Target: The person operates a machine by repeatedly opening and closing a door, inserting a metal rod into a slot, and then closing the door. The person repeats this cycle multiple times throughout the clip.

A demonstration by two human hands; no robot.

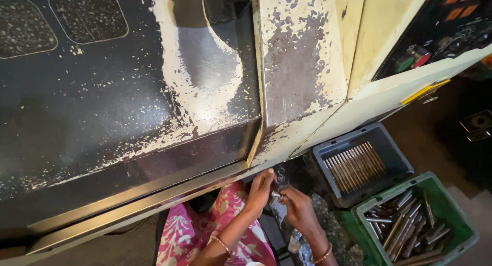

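Observation:
Low in the middle of the head view, both my hands meet over a small shiny metal piece point(275, 195). My left hand point(260, 190) pinches it from the left with its fingertips. My right hand point(297, 208) closes on its other end from the right. Each wrist wears a thin bangle. Below the hands lies pink flowered cloth point(190, 232) over my lap. The hands sit just under the lower edge of a big machine point(297, 66) with flaking cream paint.
A grey crate point(322, 161) holding a neat row of metal rods stands right of my hands. A green crate point(451, 204) nearer right holds several loose rods. The machine's dark sliding door point(102, 91) fills the left. Its control panel point(441, 25) with round buttons is upper right.

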